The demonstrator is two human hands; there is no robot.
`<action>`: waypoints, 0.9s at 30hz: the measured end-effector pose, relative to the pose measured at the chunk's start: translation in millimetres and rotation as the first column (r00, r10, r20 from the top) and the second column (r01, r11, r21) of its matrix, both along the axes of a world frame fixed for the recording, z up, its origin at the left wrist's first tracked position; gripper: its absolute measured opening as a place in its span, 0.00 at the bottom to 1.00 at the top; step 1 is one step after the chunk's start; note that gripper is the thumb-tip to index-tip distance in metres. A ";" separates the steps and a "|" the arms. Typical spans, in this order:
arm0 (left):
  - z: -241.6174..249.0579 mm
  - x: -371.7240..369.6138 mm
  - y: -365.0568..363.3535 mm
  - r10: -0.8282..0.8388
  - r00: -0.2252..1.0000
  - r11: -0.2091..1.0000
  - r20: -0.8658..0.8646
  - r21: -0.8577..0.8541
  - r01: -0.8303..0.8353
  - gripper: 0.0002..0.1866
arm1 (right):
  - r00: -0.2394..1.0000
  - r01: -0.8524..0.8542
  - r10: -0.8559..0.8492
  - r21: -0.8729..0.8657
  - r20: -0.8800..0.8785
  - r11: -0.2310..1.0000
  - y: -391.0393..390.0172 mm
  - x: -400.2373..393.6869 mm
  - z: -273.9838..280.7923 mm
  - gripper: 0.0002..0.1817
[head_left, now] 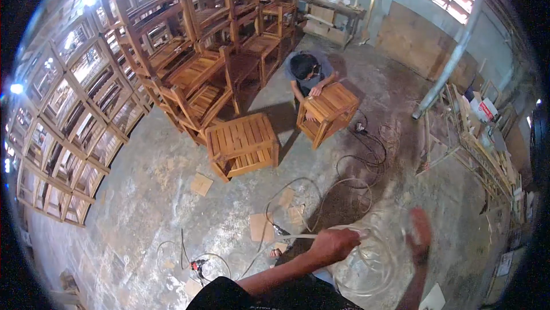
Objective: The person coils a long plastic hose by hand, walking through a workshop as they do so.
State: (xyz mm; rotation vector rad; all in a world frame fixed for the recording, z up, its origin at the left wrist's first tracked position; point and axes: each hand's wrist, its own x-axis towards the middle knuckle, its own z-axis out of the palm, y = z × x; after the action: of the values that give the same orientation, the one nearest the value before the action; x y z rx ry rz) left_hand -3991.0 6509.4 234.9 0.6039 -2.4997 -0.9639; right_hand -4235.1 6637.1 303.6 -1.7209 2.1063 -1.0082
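My left hand (335, 245) reaches across in front of my body, closed around a pale clear hose (301, 235). From that fist the hose runs left towards a dark fitting on the floor. Loose loops of the clear hose (389, 261) hang or lie just right of the fist, partly behind it. My right hand (420, 231) is raised at the right of those loops, smeared by motion, so its fingers cannot be made out. Beneath my left forearm, part of a foot (278, 249) shows.
A person (309, 72) crouches ahead, hands on a slatted wooden table (332, 104). A second slatted table (243, 138) stands left of it. Stacked wooden frames (189, 81) rise at left. A red-black power tool (197, 265), cardboard pieces (260, 227) and dark cables (372, 149) lie on the concrete.
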 end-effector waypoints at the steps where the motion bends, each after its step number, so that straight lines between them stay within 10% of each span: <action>1: 16.6 1.3 3.6 -0.040 0.999 0.999 0.037 -0.013 0.040 0.11 | 0.984 -0.104 0.094 0.059 0.149 0.993 -13.6 22.1 -8.6 0.36; 2: 27.1 1.5 4.0 -0.078 0.994 0.996 0.073 -0.027 0.080 0.11 | 0.939 -0.198 0.172 0.059 0.297 0.978 -23.0 46.9 -27.4 0.31; 3: 28.8 4.1 3.5 -0.033 0.917 0.991 -0.398 -0.133 -0.021 0.09 | 0.914 -0.273 0.218 0.123 0.341 0.954 -30.6 64.9 -38.8 0.29; 4: 32.6 11.0 -1.7 -0.028 0.892 0.982 -0.452 -0.178 -0.060 0.11 | 0.884 -0.346 0.256 0.179 0.391 0.921 -35.1 75.3 -50.0 0.26; 6: 42.8 31.8 -16.1 -0.020 0.827 0.956 -0.563 -0.252 -0.148 0.14 | 0.971 -0.195 0.173 0.126 0.166 0.973 -34.1 74.9 -80.6 0.20; 13: 133.1 144.2 -48.1 0.444 0.639 0.713 -0.628 -0.184 -0.676 0.07 | 0.961 0.038 -0.191 0.592 0.198 0.805 35.3 37.0 -259.3 0.12; 18: 141.9 239.6 -64.5 0.658 0.179 0.447 -0.731 0.189 -0.874 0.08 | 0.972 0.034 -0.147 0.509 0.183 0.860 71.0 34.9 -285.0 0.14; 21: 144.2 298.4 -87.5 0.745 0.126 0.306 -0.656 0.167 -0.937 0.09 | 0.930 -0.033 -0.092 0.331 0.355 0.943 92.0 24.3 -300.7 0.19; 23: 119.5 314.5 -103.6 0.815 0.262 0.305 -0.517 -0.003 -0.952 0.12 | 0.217 0.152 -0.240 0.210 0.946 0.966 107.1 19.6 -354.0 0.21; 24: 103.4 317.9 -110.1 0.854 0.316 0.275 -0.414 -0.155 -0.949 0.15 | -0.248 0.268 -0.118 0.185 0.962 0.946 113.0 13.1 -383.3 0.21; 27: 6.8 341.7 -138.4 0.907 0.400 0.362 -0.129 -0.245 -0.900 0.09 | -0.111 0.253 -0.107 0.132 0.988 0.958 128.0 -2.2 -404.6 0.12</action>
State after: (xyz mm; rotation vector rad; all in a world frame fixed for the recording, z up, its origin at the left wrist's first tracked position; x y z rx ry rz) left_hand -3649.4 6371.1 241.7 1.6542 -1.7180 -0.1266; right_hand -4237.3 6765.0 -101.0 -0.1126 1.0822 -1.7015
